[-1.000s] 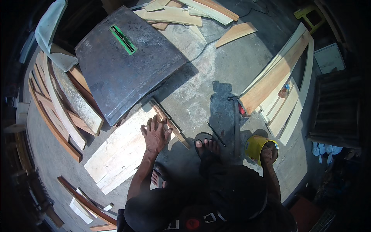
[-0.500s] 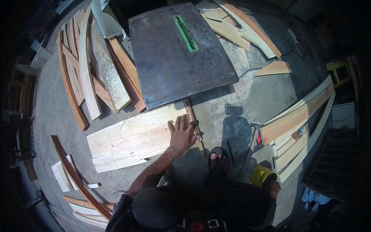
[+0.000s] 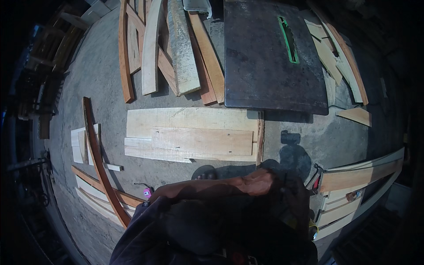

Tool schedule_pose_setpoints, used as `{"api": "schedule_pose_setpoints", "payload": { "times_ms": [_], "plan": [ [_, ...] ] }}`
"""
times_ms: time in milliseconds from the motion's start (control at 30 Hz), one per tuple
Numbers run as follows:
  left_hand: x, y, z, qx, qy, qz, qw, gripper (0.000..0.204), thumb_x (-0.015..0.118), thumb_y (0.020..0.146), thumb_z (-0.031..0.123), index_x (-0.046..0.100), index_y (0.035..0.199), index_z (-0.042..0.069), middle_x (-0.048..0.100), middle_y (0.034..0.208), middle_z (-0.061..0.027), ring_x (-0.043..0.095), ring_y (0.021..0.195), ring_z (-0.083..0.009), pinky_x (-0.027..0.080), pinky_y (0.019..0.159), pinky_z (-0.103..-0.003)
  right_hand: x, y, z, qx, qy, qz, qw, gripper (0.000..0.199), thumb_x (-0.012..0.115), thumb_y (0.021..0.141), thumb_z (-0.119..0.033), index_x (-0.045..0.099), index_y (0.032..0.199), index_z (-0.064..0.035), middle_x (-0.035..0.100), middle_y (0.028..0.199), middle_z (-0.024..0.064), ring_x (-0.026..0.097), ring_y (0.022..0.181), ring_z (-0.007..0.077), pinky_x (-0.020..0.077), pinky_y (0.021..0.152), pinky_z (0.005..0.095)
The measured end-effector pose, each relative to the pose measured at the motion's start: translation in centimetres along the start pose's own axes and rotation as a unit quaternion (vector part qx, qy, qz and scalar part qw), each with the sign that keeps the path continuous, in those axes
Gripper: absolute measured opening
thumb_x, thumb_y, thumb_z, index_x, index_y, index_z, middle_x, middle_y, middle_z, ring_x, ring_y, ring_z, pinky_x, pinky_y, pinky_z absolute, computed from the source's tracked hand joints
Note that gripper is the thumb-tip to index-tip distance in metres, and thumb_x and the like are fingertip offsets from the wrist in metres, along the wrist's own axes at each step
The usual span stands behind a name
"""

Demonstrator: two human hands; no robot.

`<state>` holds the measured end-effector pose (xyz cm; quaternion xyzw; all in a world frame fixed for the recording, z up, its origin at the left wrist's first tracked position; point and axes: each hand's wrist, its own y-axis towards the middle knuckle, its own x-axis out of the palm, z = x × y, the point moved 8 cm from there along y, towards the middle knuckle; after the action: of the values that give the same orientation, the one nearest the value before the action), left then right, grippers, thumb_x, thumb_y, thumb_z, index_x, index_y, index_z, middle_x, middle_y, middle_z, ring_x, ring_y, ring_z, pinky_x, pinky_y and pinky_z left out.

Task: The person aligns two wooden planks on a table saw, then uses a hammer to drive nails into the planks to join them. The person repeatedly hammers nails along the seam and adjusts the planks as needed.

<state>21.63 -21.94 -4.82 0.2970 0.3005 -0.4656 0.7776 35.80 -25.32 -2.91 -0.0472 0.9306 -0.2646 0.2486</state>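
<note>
My left hand (image 3: 260, 180) reaches across my body, past the near right end of pale boards laid together on the floor. Its fingers fade into dark shadow. Close beside it, my right hand (image 3: 293, 191) is also deep in shadow. A thin dark upright shape shows between the two, too dim to name. The pale boards (image 3: 194, 119) lie side by side, with a narrower plank (image 3: 203, 143) on top and a brown strip (image 3: 260, 132) along their right end. Neither hand touches them.
A dark metal table top (image 3: 265, 66) with a green-edged slot stands beyond the boards. Timber planks (image 3: 185, 57) lie far left; more wood (image 3: 362, 181) and a red-handled hammer (image 3: 316, 176) lie right. A pink tape measure (image 3: 148, 193) rests near my left elbow.
My left hand has lifted off the boards and come back to the right, towards my right hand. My right hand has moved inward. The view has shifted, so the boards' left end shows nearer the middle.
</note>
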Motion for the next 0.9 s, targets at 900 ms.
{"api": "schedule_pose_setpoints", "payload": {
  "times_ms": [900],
  "plan": [
    [-3.0,-3.4,-23.0,-0.328,-0.225,0.346,0.849,0.024,0.078,0.096,0.021,0.080,0.106,-0.001,0.080,0.093,-0.0128,0.073,0.085,-0.0191,0.057,0.080,-0.033,-5.6,-4.1,26.0,0.263,-0.133,0.358,0.886,0.052,0.073,0.087,-0.024,0.060,0.131,0.0002,0.068,0.120,0.0268,0.065,0.108,0.0500,0.0521,0.097,0.0523]
  ]
}}
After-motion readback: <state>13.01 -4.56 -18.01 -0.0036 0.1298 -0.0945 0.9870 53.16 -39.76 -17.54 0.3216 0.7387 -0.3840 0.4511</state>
